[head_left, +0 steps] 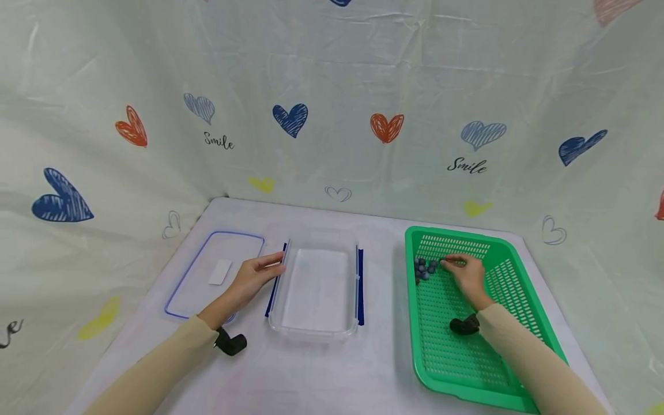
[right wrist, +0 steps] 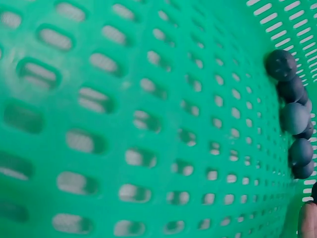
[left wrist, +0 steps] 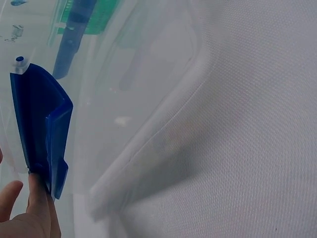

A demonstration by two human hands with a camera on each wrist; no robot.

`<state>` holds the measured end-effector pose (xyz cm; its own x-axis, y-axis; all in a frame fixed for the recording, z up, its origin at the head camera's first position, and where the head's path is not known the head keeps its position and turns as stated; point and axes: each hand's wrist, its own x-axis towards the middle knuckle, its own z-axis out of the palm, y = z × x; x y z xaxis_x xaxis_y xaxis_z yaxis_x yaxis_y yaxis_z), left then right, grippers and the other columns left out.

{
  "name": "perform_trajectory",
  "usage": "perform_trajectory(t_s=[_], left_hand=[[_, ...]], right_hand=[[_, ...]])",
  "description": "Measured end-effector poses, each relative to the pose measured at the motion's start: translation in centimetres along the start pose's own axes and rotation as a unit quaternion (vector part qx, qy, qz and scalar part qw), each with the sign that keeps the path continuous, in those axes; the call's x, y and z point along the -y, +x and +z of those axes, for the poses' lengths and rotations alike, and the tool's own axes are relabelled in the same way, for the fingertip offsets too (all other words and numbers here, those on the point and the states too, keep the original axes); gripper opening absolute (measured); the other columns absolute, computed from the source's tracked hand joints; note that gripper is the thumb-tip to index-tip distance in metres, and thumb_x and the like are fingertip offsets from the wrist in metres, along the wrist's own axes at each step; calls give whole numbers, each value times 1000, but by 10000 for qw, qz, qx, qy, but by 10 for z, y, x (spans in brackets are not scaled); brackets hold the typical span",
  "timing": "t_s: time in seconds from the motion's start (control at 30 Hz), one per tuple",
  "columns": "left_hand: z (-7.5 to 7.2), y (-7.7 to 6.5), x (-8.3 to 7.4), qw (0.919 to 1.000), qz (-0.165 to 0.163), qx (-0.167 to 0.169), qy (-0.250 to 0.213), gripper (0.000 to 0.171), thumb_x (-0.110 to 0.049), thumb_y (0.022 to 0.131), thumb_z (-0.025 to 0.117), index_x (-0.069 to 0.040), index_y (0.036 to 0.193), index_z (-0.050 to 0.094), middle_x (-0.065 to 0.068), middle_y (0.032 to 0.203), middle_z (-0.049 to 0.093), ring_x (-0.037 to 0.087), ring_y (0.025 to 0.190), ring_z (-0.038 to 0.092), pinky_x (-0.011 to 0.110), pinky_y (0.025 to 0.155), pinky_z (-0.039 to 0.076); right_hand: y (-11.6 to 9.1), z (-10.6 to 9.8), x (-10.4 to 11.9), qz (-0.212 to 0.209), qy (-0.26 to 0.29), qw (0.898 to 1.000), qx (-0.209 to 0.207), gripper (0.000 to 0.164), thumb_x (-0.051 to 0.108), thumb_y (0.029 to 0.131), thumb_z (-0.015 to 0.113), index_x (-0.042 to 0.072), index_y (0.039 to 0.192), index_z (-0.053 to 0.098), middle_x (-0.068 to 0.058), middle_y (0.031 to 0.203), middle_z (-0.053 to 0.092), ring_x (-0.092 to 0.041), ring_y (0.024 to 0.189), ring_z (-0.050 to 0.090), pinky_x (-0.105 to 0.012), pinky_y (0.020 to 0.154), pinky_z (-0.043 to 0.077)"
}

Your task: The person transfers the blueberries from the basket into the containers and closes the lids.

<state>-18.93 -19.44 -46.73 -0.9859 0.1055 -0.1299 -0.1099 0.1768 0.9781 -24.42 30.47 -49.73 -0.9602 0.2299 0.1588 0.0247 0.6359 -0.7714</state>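
Note:
A clear plastic container (head_left: 317,329) with blue side latches stands on the table. My left hand (head_left: 254,279) is at its left side, fingers fairly straight, their tips touching the hanging blue latch (left wrist: 59,129); the thumb stands apart from the latch in the left wrist view. Inside the green basket (head_left: 430,351), my right hand (head_left: 468,278) pinches a small dark blueberry (head_left: 442,261) between thumb and fingertips. Only a fingertip and a dark edge of that berry show in the right wrist view. Beside it, several loose blueberries (right wrist: 295,119) lie against the basket's wall.
A clear lid (head_left: 199,288) with a blue rim and a white label (head_left: 220,272) lies flat left of the container. White cloth covers the table (head_left: 384,357). Behind it hangs a curtain (head_left: 337,69) printed with hearts.

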Motion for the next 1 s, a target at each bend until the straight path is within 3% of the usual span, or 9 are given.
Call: perform_trajectory(t_s=[0.17, 0.27, 0.37, 0.53, 0.67, 1.0], left_hand=[[0, 0, -1, 10000, 29, 29, -19, 55, -30, 83, 68, -9, 132, 51, 6, 135, 48, 19, 121, 46, 23, 94, 43], [0, 0, -2, 10000, 43, 40, -18, 55, -29, 84, 68, -9, 132, 51, 6, 135, 47, 19, 122, 46, 24, 94, 43], [0, 0, -1, 10000, 30, 47, 8, 56, -31, 83, 68, -10, 131, 51, 6, 135, 48, 19, 122, 46, 24, 94, 42], [-1, 0, 0, 10000, 11, 57, -50, 56, -31, 83, 68, -9, 132, 51, 6, 135, 48, 19, 122, 45, 23, 95, 42], [-1, 1, 0, 10000, 26, 62, -69, 55, -29, 84, 68, -8, 132, 50, 6, 135, 48, 19, 122, 45, 23, 95, 42], [-2, 1, 3, 9999, 63, 69, -123, 55, -28, 84, 68, -8, 131, 51, 8, 135, 48, 20, 121, 46, 23, 94, 43]], right_hand=[[1, -5, 6, -14, 143, 9998, -101, 27, 19, 81, 72, -1, 100, 68, -19, 98, 66, 5, 69, 56, -13, 55, 48], [2, -8, 9, -20, 281, 9996, -94, 30, 20, 81, 72, -2, 100, 68, -20, 100, 65, 11, 67, 53, -11, 56, 48], [2, -10, 12, 54, 345, 9994, -72, 30, 22, 81, 72, 0, 100, 68, -18, 102, 65, 8, 71, 56, -13, 58, 50], [0, -14, 23, 85, 381, 9992, 29, 30, 24, 82, 70, 3, 102, 67, -12, 108, 63, -2, 83, 61, -31, 69, 55], [-1, -18, 32, 32, 510, 9986, 101, 33, 28, 83, 68, 2, 105, 66, -13, 113, 60, 3, 83, 57, -40, 82, 52], [-3, -25, 57, -72, 837, 9959, 344, 39, 31, 84, 67, 1, 109, 64, -13, 118, 56, 6, 84, 55, -36, 83, 51]])
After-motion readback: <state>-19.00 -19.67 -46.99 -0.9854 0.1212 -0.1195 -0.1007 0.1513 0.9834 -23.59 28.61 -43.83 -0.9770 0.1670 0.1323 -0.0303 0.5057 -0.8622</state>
